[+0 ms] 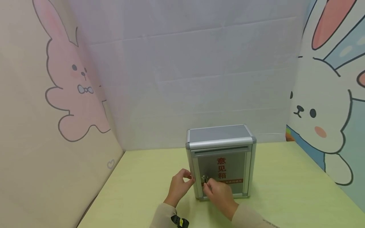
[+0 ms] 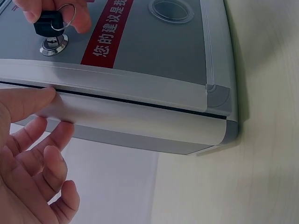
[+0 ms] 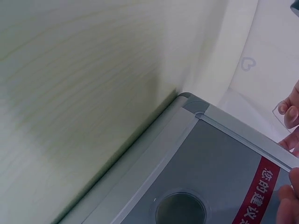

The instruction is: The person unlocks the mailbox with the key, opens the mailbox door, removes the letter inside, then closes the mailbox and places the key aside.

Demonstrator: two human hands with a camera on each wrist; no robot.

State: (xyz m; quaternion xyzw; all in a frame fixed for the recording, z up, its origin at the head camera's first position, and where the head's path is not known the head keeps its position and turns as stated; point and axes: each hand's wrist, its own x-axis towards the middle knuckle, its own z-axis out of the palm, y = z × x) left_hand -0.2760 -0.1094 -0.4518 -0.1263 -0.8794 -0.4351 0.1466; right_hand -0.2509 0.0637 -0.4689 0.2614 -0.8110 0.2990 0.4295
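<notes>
A silver-grey metal suggestion box (image 1: 218, 134) with red Chinese characters stands upright on the table. My right hand (image 1: 220, 193) is at the left part of its front door, thumb and finger pinching the black head of a key (image 2: 49, 23). The key sits in a round chrome lock (image 2: 54, 46), and a thin metal ring hangs from its head. My left hand (image 1: 179, 186) is at the box's left edge. In the left wrist view its thumb touches the frame beside the dark door seam, with fingertips against the box's side.
The pale yellow-green table (image 1: 142, 177) extends on both sides of the box. A white sheet (image 1: 185, 79) hangs behind, and rabbit-printed walls (image 1: 328, 110) flank it. Low on the door are a red strip (image 2: 108, 35) and a round part (image 2: 171, 10).
</notes>
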